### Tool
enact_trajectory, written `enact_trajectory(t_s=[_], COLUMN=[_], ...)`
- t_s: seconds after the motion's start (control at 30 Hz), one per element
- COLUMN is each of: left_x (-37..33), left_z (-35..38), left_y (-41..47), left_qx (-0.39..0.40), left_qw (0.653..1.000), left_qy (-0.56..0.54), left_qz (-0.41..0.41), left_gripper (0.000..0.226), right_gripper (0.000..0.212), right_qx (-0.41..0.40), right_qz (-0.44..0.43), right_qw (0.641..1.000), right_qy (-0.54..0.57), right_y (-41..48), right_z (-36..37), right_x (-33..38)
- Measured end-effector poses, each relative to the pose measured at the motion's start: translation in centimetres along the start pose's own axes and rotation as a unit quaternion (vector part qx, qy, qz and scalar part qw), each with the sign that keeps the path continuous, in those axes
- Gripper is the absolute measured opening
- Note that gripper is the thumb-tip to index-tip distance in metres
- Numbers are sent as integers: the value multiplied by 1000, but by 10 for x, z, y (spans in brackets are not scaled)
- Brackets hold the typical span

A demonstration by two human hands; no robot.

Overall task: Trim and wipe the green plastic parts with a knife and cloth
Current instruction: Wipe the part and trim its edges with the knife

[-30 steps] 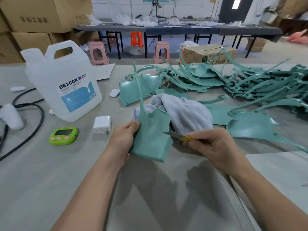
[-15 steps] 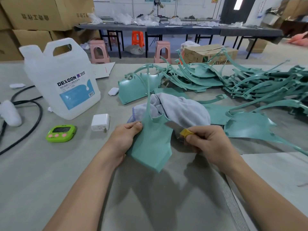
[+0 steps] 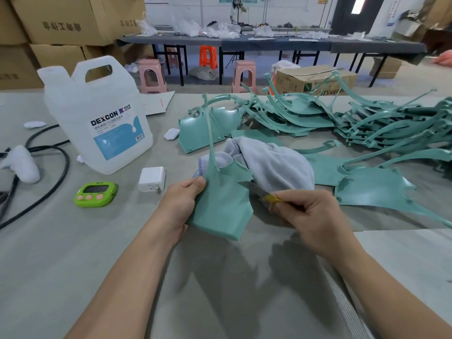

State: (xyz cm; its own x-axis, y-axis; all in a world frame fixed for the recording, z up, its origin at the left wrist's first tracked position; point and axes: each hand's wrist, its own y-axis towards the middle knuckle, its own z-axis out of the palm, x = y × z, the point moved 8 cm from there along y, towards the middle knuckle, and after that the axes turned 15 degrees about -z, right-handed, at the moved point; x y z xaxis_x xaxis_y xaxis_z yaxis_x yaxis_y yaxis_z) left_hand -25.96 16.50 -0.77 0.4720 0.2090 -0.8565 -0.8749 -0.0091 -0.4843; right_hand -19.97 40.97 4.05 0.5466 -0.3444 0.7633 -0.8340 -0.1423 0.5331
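Left hand (image 3: 181, 206) is curled round the left edge of a green plastic part (image 3: 223, 209), thumb on top, and the part is held tilted above the grey table (image 3: 73, 253). Right hand (image 3: 311, 217), just right of the part, is pinched on a yellow-handled knife (image 3: 267, 197), whose blade is pointed at the part's right edge. A grey cloth (image 3: 274, 165) is heaped just beyond both hands.

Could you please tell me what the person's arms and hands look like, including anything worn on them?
The left forearm and right forearm are bare to the frame's edge, with no sleeves in view. The left hand and right hand wear no gloves; no watch, bracelet or ring is visible on either.
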Motion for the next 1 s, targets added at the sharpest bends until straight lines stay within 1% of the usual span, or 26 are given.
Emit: enact_trajectory(t_s=[0.1,0.3,0.43,0.53,0.6,0.67,0.77,0.87,0.93,1.0], left_x=[0,0,0,2,3,3,3,4,4,4], left_z=[-4,-9,-11,-12,-11,-11,-16,-19,-19,-19], left_y=[1,4,3,4,5,3,4,8,9,9], left_qx=[-17,-38,-56,-80,-80,-80,-95,-100,-103,-108], left_qw=[1000,998,997,995,996,995,993,989,989,989], left_qy=[-20,-58,-59,-51,-48,-53,-76,-106,-103,-102], left_qz=[4,8,11,16,15,8,7,3,-1,-3], left_gripper=[24,26,27,27,26,25,21,19,19,19], right_gripper=[39,40,23,20,22,30,40,44,48,44], right_qx=[19,33,21,-4,-4,2,5,19,25,21], right_qz=[-7,-23,-20,-26,-28,-39,-69,-70,-59,-52], right_qw=[999,996,997,999,999,999,998,997,998,998], right_qy=[24,80,68,48,25,-1,-5,-3,-7,-9], right_y=[0,2,2,2,0,-2,-3,-2,0,1], right_z=[2,-2,0,3,5,5,2,1,-2,-7], right_x=[4,10,9,10,11,15,27,31,30,29])
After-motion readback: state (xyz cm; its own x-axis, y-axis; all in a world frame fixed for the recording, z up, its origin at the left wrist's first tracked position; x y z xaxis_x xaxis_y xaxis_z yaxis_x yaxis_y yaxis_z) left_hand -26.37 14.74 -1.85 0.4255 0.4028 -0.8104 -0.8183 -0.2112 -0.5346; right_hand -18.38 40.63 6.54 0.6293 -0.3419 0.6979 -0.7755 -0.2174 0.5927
